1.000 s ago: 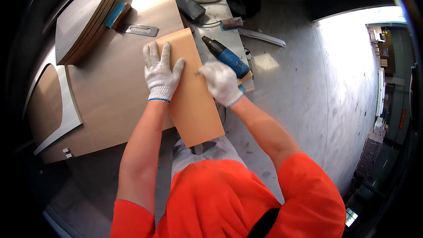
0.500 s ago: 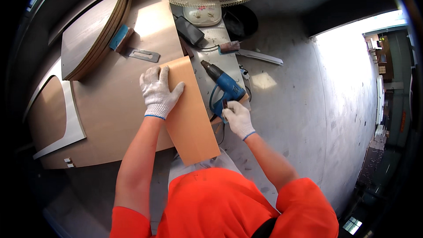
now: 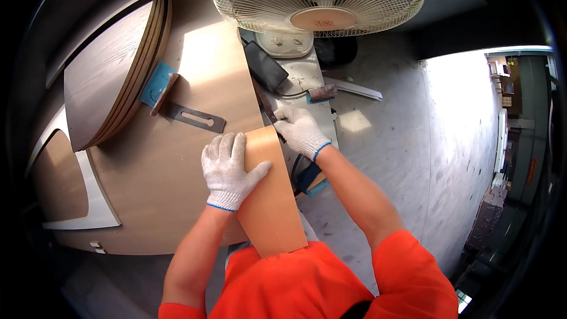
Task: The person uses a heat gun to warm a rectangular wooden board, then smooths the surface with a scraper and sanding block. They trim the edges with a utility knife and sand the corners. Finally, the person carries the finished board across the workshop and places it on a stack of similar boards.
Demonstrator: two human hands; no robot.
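Note:
My left hand (image 3: 225,168), in a white knit glove, lies flat with spread fingers on a light orange wooden board (image 3: 274,215). The board's near end reaches to my orange shirt. At its far right edge my right hand (image 3: 300,132), gloved too, is closed in a pinch around a small dark thing, mostly hidden by the fingers. Its kind cannot be made out. Below the right wrist shows part of a blue heat gun (image 3: 307,177); the rest of it is behind the hand and forearm.
A slotted metal plate (image 3: 198,118) and a blue-backed sanding piece (image 3: 156,85) lie on the brown table panel (image 3: 153,192). Curved boards (image 3: 106,71) are stacked at left beside a white frame (image 3: 97,192). A fan (image 3: 322,6) stands at the far side, near a black box (image 3: 264,65).
My right hand has moved from the heat gun's handle area up and left to the board's far edge. The left hand stays flat on the board. The view has shifted, showing more of the fan.

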